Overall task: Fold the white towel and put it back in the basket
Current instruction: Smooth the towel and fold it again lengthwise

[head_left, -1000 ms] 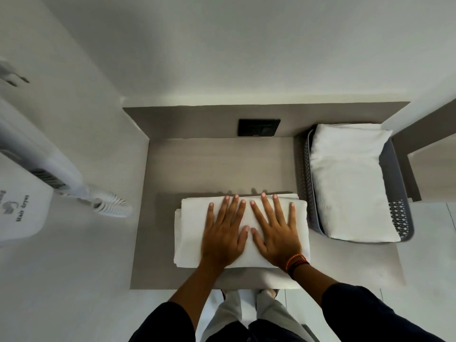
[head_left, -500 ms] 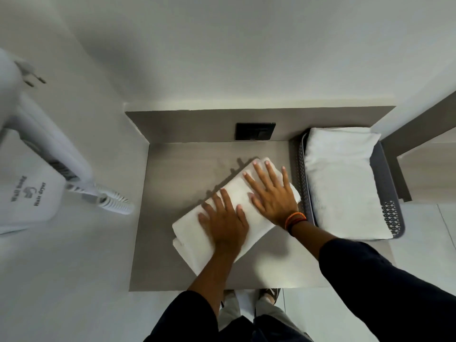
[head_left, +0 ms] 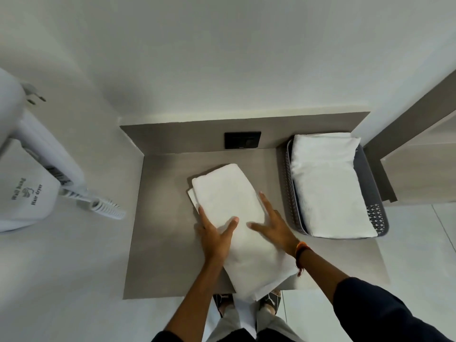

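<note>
Turning lengthwise since before, white towel [head_left: 228, 198], left hand [head_left: 214, 237] and right hand [head_left: 276, 228] flat-fingered against its sides

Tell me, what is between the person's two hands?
The folded white towel: in the head view the left hand touches its left edge and the right hand its right edge, thumbs on top.

"Wall hung" and "Hair dryer" printed in dark letters around a small logo on the white hair dryer holder [head_left: 27, 193] at the left, barcode sticker on the dryer unreadable, no other legible text
</note>
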